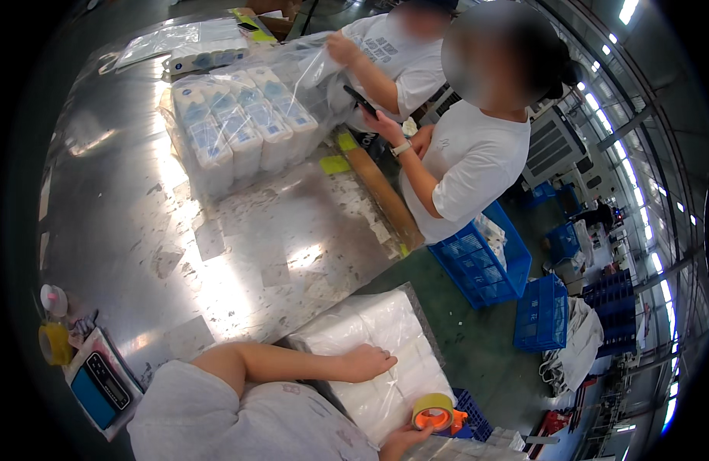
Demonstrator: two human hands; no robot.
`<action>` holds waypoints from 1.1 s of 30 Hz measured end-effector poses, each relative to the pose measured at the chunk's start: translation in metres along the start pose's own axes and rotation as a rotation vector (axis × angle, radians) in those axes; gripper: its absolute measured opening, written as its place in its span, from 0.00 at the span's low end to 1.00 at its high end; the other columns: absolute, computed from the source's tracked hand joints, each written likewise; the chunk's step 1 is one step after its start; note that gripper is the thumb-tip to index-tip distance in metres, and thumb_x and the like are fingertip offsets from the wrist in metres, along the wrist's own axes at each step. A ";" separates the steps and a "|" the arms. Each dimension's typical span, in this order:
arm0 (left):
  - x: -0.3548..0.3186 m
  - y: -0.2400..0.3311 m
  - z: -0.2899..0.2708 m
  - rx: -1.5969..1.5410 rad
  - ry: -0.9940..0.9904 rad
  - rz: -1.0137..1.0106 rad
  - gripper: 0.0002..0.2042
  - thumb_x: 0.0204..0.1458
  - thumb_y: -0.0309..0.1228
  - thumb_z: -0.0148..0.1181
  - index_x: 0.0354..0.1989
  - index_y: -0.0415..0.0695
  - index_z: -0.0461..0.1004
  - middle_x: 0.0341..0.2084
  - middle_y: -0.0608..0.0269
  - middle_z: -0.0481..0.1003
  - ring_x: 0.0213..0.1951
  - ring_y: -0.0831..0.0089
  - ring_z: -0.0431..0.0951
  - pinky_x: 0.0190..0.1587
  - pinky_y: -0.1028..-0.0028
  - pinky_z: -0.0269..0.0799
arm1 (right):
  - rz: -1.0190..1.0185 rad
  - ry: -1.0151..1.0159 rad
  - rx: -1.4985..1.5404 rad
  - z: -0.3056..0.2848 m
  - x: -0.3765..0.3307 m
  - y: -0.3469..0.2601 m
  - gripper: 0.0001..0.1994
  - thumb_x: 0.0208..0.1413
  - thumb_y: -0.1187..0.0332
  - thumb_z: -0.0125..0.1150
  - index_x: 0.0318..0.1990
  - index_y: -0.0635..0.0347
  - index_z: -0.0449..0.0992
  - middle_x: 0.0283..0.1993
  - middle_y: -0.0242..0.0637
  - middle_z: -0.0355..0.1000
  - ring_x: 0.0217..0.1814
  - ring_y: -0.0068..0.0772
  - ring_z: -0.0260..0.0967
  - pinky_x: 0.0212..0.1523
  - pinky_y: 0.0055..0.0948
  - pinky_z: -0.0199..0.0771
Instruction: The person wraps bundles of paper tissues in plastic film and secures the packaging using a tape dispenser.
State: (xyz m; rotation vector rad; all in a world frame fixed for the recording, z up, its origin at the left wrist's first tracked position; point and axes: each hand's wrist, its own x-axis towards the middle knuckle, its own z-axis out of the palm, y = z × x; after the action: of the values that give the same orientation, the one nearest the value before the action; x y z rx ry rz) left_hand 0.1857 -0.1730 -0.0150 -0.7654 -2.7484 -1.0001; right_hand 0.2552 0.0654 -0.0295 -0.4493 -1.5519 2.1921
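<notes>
A large bundle of white packs in clear plastic film (pixel 396 326) lies in front of me by the near edge of the metal table. My left hand (pixel 367 363) rests on top of it with fingers curled against the film; whether film is pinched in them is hidden. Low in the view, my right hand (pixel 404 441) grips an orange tape dispenser (pixel 435 417) loaded with a wide roll of yellowish tape (pixel 433 401). The dispenser is at the bundle's near right corner.
On the metal table (pixel 124 246) stand bagged white-and-blue bottles (pixel 247 131), a scale (pixel 101 388) and a yellow tape roll (pixel 54 343). Two co-workers stand across; one holds a phone (pixel 360 100), the other lifts plastic film. Blue crates (pixel 477 261) sit on the floor at right.
</notes>
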 end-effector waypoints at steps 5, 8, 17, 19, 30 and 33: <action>-0.004 -0.002 0.004 -0.012 -0.034 0.047 0.11 0.48 0.35 0.51 0.33 0.40 0.65 0.31 0.56 0.71 0.36 0.61 0.73 0.32 0.66 0.70 | -0.021 -0.028 -0.018 0.004 -0.002 -0.007 0.29 0.54 0.53 0.40 0.58 0.66 0.55 0.55 0.44 0.59 0.56 0.37 0.58 0.53 0.34 0.62; -0.009 0.012 -0.013 0.120 -0.152 0.039 0.17 0.47 0.39 0.54 0.38 0.38 0.67 0.34 0.57 0.70 0.39 0.63 0.71 0.35 0.69 0.67 | 0.065 0.006 -0.033 0.009 0.006 -0.017 0.26 0.53 0.58 0.45 0.55 0.66 0.58 0.48 0.42 0.64 0.50 0.34 0.63 0.49 0.32 0.66; -0.028 0.017 -0.006 0.253 -0.057 0.071 0.26 0.45 0.42 0.56 0.49 0.37 0.65 0.35 0.59 0.69 0.38 0.67 0.68 0.37 0.70 0.63 | -0.281 -0.221 -0.246 0.161 0.036 -0.042 0.22 0.42 0.80 0.55 0.49 0.68 0.62 0.45 0.38 0.64 0.42 0.29 0.65 0.44 0.26 0.67; -0.031 0.017 -0.008 0.239 -0.043 0.095 0.26 0.45 0.42 0.56 0.48 0.37 0.66 0.35 0.59 0.69 0.38 0.67 0.68 0.38 0.70 0.62 | -0.417 -0.334 -0.458 0.182 0.046 -0.024 0.22 0.41 0.80 0.56 0.48 0.67 0.62 0.44 0.37 0.63 0.41 0.29 0.64 0.44 0.25 0.65; -0.030 -0.027 -0.063 -0.700 0.043 -0.241 0.12 0.54 0.36 0.49 0.35 0.40 0.71 0.22 0.59 0.70 0.26 0.69 0.69 0.33 0.71 0.66 | -0.466 -0.694 -1.054 0.219 0.024 -0.029 0.24 0.35 0.71 0.65 0.43 0.64 0.63 0.36 0.48 0.68 0.39 0.49 0.68 0.40 0.35 0.67; -0.008 -0.058 -0.083 -0.782 0.556 -0.501 0.18 0.55 0.44 0.47 0.36 0.39 0.71 0.25 0.64 0.72 0.27 0.75 0.69 0.31 0.75 0.65 | -0.535 -0.783 -1.135 0.215 0.022 -0.031 0.26 0.38 0.64 0.67 0.44 0.64 0.64 0.36 0.47 0.68 0.38 0.49 0.69 0.37 0.37 0.69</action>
State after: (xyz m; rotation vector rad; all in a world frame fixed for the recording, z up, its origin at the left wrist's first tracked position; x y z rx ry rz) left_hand 0.1592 -0.2666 0.0145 0.1905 -2.0467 -2.0526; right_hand 0.1362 -0.0889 0.0693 0.5741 -2.8177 0.9080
